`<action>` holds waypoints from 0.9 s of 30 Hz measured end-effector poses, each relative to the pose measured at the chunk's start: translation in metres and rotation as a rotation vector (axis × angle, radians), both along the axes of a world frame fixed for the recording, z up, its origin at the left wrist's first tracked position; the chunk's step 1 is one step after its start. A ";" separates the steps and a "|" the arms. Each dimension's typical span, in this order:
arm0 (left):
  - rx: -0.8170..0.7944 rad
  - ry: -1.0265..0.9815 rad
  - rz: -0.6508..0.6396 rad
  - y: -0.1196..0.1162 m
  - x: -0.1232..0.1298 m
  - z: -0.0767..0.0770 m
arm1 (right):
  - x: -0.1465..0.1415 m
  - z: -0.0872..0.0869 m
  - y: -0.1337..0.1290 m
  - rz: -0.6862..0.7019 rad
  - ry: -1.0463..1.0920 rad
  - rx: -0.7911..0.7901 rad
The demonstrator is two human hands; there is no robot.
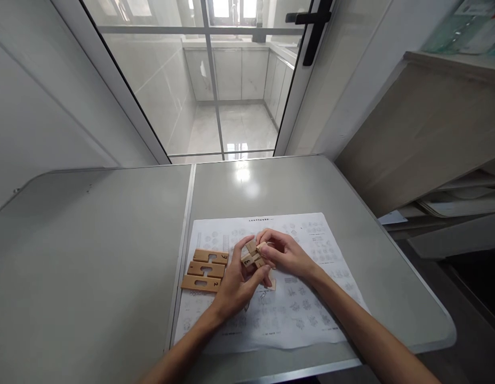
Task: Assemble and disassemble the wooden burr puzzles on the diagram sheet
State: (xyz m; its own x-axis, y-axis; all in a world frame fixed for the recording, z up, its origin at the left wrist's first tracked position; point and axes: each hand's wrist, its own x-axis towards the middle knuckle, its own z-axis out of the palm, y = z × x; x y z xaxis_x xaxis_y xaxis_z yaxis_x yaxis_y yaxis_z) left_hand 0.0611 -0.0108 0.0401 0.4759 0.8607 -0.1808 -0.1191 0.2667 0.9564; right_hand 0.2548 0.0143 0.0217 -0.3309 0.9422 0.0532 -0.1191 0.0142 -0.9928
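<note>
My left hand (238, 282) holds a cluster of interlocked wooden pieces (252, 258) above a printed sheet (311, 314), its fingers and thumb around the cluster. One piece in it bears a dark numeral 3. My right hand (285, 253) pinches a small wooden piece at the cluster's upper right side. Left of my hands lie three flat slotted wooden pieces, marked 3 (201, 255), 1 (195, 268) and 2 (191, 282), one beside another. A light wooden piece (273, 285) lies on the sheet just below my hands, partly hidden.
The sheet rests on a grey-green table (123, 256) with a metal seam (186, 213) left of it. Behind the table stands a glass door (163, 74) with a black handle (311, 18). A wooden shelf unit (411, 128) is at the right.
</note>
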 end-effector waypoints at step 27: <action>0.246 0.153 0.034 0.004 -0.004 -0.005 | -0.003 0.004 -0.001 -0.056 -0.159 0.105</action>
State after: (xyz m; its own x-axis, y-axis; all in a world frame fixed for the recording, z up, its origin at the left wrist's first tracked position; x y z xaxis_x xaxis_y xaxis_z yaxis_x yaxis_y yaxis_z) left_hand 0.0576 -0.0070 0.0348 0.4292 0.9026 -0.0323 0.0263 0.0232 0.9994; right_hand 0.2521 0.0132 0.0256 -0.2897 0.9516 0.1031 0.0432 0.1206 -0.9918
